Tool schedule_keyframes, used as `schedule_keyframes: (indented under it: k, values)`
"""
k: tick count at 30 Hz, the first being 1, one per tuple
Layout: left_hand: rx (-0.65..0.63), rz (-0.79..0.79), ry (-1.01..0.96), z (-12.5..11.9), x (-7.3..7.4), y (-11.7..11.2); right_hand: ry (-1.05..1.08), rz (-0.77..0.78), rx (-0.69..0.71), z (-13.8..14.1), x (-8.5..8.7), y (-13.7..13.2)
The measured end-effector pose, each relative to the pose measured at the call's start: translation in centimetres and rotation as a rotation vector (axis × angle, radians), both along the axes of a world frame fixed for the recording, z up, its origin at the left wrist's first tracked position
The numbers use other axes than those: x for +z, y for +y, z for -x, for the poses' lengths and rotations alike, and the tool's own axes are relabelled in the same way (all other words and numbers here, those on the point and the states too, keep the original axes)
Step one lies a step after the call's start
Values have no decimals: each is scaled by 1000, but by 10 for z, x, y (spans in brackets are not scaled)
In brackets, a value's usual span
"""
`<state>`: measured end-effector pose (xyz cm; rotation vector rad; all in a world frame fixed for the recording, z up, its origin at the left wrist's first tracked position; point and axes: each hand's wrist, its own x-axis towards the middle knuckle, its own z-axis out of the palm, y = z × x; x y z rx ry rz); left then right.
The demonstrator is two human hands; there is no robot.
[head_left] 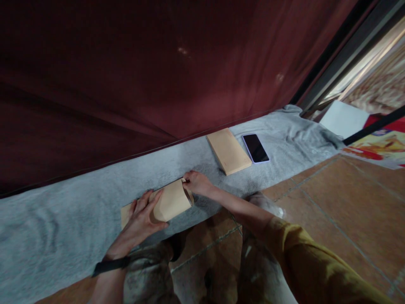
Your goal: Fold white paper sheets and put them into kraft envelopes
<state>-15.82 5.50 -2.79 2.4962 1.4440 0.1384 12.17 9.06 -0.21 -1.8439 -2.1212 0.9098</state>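
A tan kraft paper envelope (174, 200) lies on the grey cloth in front of me, its right end gaping open. My left hand (144, 215) grips it across the left part, fingers along the far edge and thumb at the near edge. At the envelope's open right end, my right hand (198, 183) is closed with fingertips pinched on the far corner of the mouth. Whether anything is inside the envelope cannot be seen. To the right, apart from both hands, sits a neat stack of similar envelopes (229, 153).
A phone (257, 148) in a pale purple case lies beside the stack. The long grey cloth (79, 202) runs along a dark red curtain (158, 76). Brown floor tiles (332, 202) show on the near side, and a white box (343, 118) stands at the far right.
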Motion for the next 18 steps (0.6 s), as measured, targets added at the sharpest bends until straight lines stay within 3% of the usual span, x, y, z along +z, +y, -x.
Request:
schedule_keyframes:
  k: [6,11,13,15,18]
  values:
    - [3,51,-32,0,1,-5,45,58,-29,2,2,6]
    - [9,64,-112,-6,15,-15,510,307,-197,1,-2,7]
    - [49,48,-186,-10,26,-18,655,325,-265,1,-1,8]
    - [160,9,-313,-17,38,-19,770,292,-335,-2,3,9]
    - [484,-38,-649,-32,56,-15,1103,231,-552,-5,11,10]
